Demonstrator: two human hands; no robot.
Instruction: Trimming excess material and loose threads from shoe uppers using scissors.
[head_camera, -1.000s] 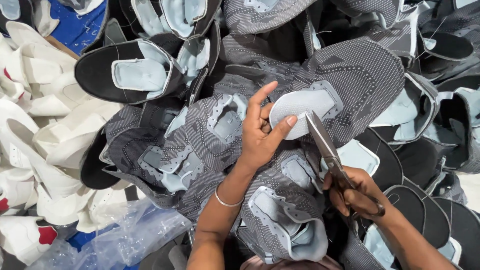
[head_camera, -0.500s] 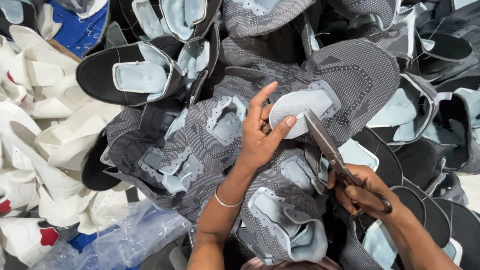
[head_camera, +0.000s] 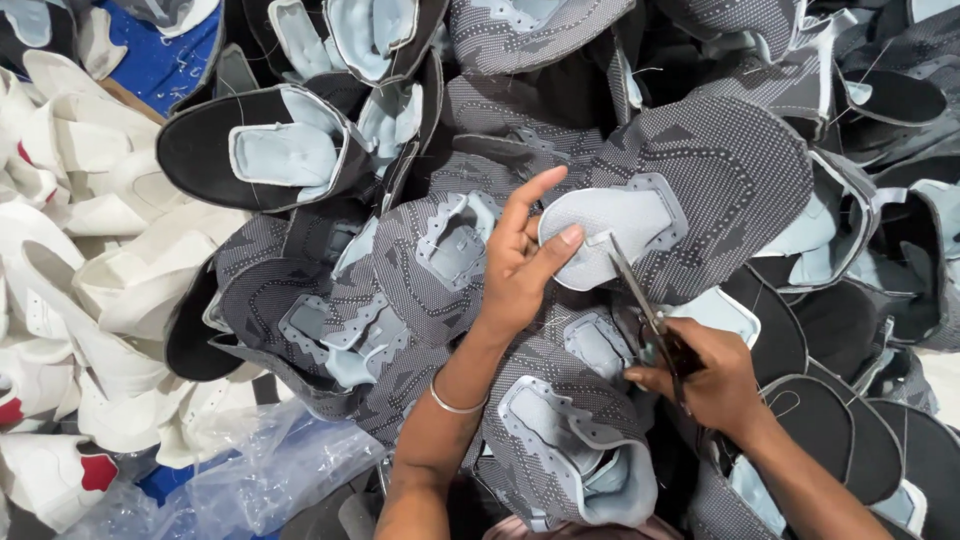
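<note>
Grey dotted knit shoe upper (head_camera: 700, 190) with pale blue tongue patch (head_camera: 610, 235); black uppers (head_camera: 215, 150) lined pale blue; white uppers (head_camera: 110, 290) with red accents; blue sheet (head_camera: 165, 55); silver bangle (head_camera: 455, 405).

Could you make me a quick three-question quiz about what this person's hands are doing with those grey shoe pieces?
1. True or false: the right hand holds scissors.
2. What does the left hand pinch? A) the pale blue tongue patch of a grey shoe upper B) a white shoe upper C) the plastic bag
3. Fill in: the left wrist wears a thin ____.

Key: 1 true; 2 A; 3 bangle.
</note>
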